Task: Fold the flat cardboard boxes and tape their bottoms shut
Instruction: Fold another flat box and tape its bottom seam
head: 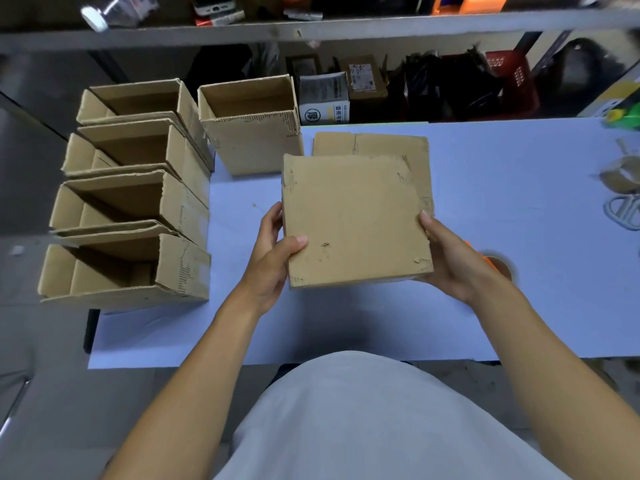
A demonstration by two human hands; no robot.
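A flat brown cardboard box (356, 220) is held above the white table (485, 306) in front of me. My left hand (273, 261) grips its left edge, thumb on top near the lower left corner. My right hand (450, 261) holds its right edge, thumb on top and fingers underneath. Another flat cardboard box (367, 143) lies on the table just behind it, partly covered. An orange tape dispenser with a brown roll (495, 265) sits behind my right wrist, mostly hidden.
Several folded open boxes (131, 209) stand in a row at the table's left edge, and one more (252, 126) stands at the back. Empty tape cores (623, 195) lie at the far right. A cluttered shelf (381, 26) and stored goods fill the background.
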